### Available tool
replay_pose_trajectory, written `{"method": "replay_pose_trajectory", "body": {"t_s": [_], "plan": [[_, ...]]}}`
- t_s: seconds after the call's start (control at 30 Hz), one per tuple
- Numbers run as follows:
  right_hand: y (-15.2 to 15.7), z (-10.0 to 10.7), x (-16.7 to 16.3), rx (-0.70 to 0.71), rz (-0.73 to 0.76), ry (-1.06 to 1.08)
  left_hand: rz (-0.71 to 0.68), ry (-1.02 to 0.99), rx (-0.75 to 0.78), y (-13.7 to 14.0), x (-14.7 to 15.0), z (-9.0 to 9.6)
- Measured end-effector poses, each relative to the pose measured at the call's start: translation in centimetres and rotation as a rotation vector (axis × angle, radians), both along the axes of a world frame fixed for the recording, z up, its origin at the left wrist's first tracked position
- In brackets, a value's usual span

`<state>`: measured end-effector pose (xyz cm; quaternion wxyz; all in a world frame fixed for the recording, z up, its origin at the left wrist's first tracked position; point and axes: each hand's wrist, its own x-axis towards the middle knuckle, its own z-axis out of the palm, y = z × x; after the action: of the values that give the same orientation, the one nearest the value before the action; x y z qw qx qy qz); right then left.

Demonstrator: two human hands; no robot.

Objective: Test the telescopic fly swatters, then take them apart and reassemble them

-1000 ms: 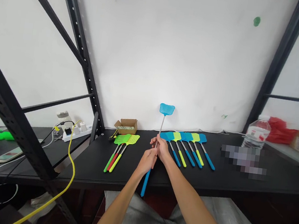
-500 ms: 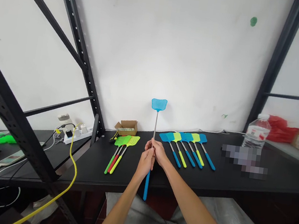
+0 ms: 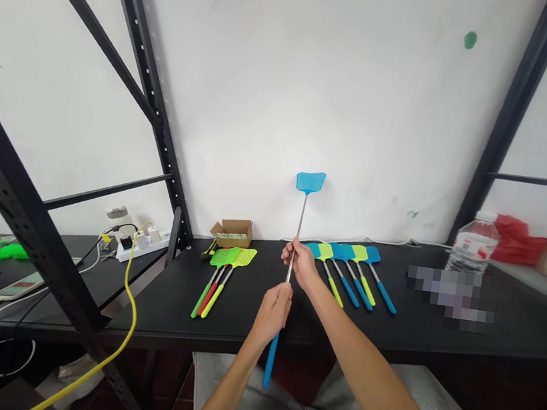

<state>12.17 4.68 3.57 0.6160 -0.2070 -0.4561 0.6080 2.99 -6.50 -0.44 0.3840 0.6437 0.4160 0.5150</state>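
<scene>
blue swatter (image 3: 310, 182): left hand (image 3: 273, 312) clasps its lower part, right hand (image 3: 300, 262) grips the shaft above. handle points to six o'clock, showing below the table's (image 3: 159, 311) front edge; paddle to twelve. bare tabletop opens toward nine, up to three flat-lying swatters (image 3: 213, 301). paddle: roughly rectangular mesh; shaft: slim, metallic.

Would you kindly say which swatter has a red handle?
The swatter between the green-handled one and yellow-handled one at left; no other visible handle is red.
</scene>
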Motion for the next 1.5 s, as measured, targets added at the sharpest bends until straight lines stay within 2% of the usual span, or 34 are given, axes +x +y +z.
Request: {"method": "replay_pose_trajectory", "body": {"t_s": [0.2, 0.4, 0.77, 1.03, 1.27, 1.5], "plan": [[-0.1, 0.9, 0.7, 0.007, -0.002, 0.016, 0.02, -0.016, -0.008, -1.2, 1.6, 0.0], [-0.3, 1.3, 1.9, -0.03, -0.001, 0.024, 0.096, 0.01, -0.066, -2.4, 3.6, -1.0], [-1.3, 2.2, 1.8, -0.022, 0.04, 0.042, 0.145, 0.049, -0.057, -4.3, 3.8, -1.9], [-0.5, 3.1, 3.5, -0.082, 0.011, 0.137, 0.094, 0.114, -0.085, -4.9, 3.9, -1.3], [-2.3, 3.6, 2.5, -0.066, 0.037, 0.092, -0.032, 0.017, -0.123, -4.9, 3.6, -0.8], [-4.1, 1.9, 1.4, -0.031, 0.086, 0.023, -0.127, -0.128, -0.158, -4.1, 3.1, -0.6]]}}
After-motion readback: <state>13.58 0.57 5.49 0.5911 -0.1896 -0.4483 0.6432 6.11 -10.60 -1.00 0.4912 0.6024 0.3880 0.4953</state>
